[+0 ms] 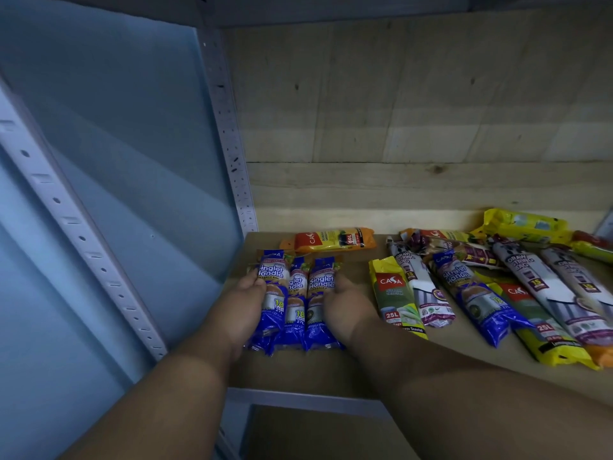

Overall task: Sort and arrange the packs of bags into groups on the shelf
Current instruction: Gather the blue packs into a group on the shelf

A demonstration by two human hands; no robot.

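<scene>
Both forearms reach onto the shelf (pixel 331 366) | left hand (pixel 243 303) and right hand (pixel 345 307) clasp the outer sides of three blue "Singlet Handle" packs (pixel 295 303) squeezed between them | just beyond the fingertips: orange "CASA" pack (pixel 331 240) | right of the right hand: green "CASA 25L" pack (pixel 396 298), white "Draw String Bag" packs (pixel 530 277), fourth "Singlet Handle" pack (pixel 471 293)

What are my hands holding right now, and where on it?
The left hand and right hand press the outer sides of the row of three blue Singlet Handle packs, around mid-length; nothing is lifted.
</scene>
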